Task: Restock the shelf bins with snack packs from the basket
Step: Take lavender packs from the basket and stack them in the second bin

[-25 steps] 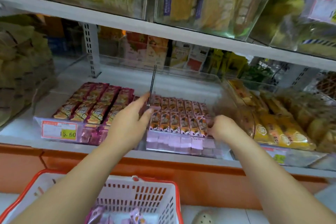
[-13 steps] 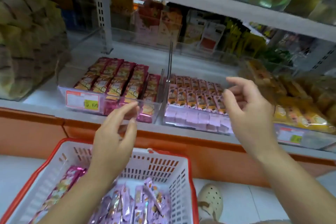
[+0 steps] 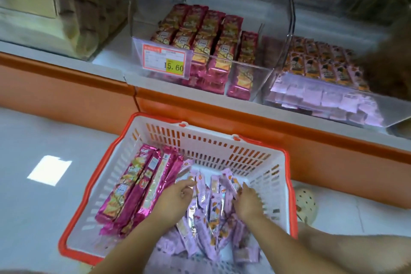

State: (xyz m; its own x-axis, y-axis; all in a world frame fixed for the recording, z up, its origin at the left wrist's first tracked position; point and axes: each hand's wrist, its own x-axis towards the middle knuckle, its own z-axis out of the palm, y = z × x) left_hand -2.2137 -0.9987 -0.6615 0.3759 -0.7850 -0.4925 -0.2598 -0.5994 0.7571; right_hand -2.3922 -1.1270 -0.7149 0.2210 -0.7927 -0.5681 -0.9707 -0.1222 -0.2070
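Two hands are down inside the white shopping basket (image 3: 206,140) with the orange rim, which sits on the pale floor (image 3: 33,135) in front of the shelf (image 3: 106,60). The lilac snack packs (image 3: 211,218) lie in a loose heap in the middle and right of the basket, right under and between both hands. The left hand (image 3: 175,199) is at the left edge of the heap, and its curled fingers (image 3: 189,183) pinch the top end of one lilac pack. The right hand (image 3: 248,203) is at the right side of the heap with its fingers dug down into the packs; I cannot tell if it holds one. The two hands are near each other but do not touch.

Long dark pink packs (image 3: 133,189) lean in a row along the left side of the basket, just beside the left hand.

Up on the shelf, well apart from the hands, stand two clear bins side by side. The left bin (image 3: 244,78) holds dark pink packs and has a price tag (image 3: 165,61) that reads 15.60. The right bin (image 3: 333,95) holds lilac packs in neat rows.

A cream shoe with dots (image 3: 305,204) stands on the floor just to the right of the basket.
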